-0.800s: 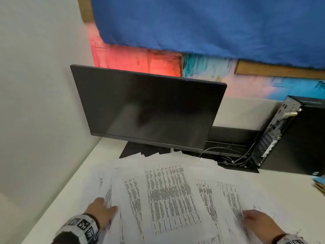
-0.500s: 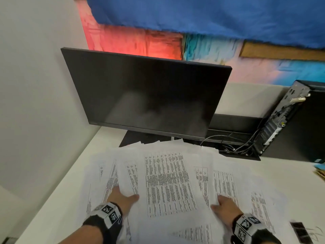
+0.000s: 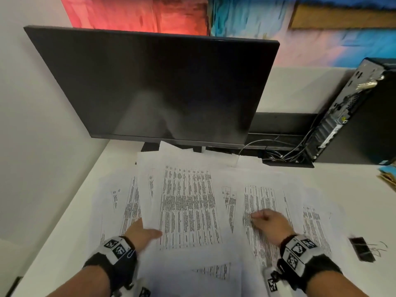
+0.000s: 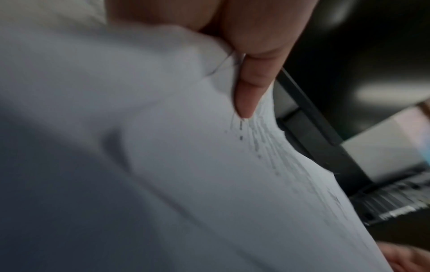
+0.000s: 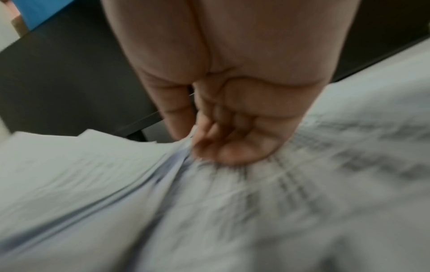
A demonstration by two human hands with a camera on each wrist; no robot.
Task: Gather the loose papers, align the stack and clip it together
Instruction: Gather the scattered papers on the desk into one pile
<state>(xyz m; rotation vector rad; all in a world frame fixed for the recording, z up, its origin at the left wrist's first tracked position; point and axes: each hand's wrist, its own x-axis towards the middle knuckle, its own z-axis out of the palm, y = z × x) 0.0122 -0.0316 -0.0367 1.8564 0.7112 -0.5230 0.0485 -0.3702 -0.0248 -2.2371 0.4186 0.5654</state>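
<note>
Several loose printed papers [image 3: 188,206] lie fanned and overlapping on the white desk [image 3: 64,221]. My left hand [image 3: 147,231] holds the left edge of the middle sheets, thumb on top and fingers hidden beneath; in the left wrist view its thumb [image 4: 246,88] presses into bunched papers [image 4: 186,165]. My right hand [image 3: 260,217] rests on the sheets to the right with curled fingers; in the right wrist view the right hand [image 5: 209,143] pinches wrinkled papers [image 5: 232,202] between thumb and fingers. A black binder clip [image 3: 362,249] lies on the desk, right of the papers.
A dark monitor [image 3: 160,86] stands just behind the papers, its foot partly covered by them. A black computer tower [image 3: 353,116] with cables [image 3: 278,151] is at the back right. A wall runs along the left. Coloured items [image 3: 387,174] sit at the right edge.
Both hands have moved inward from the outer sheets toward the middle and taken hold of papers. The view has tilted down, and the binder clip has come into sight.
</note>
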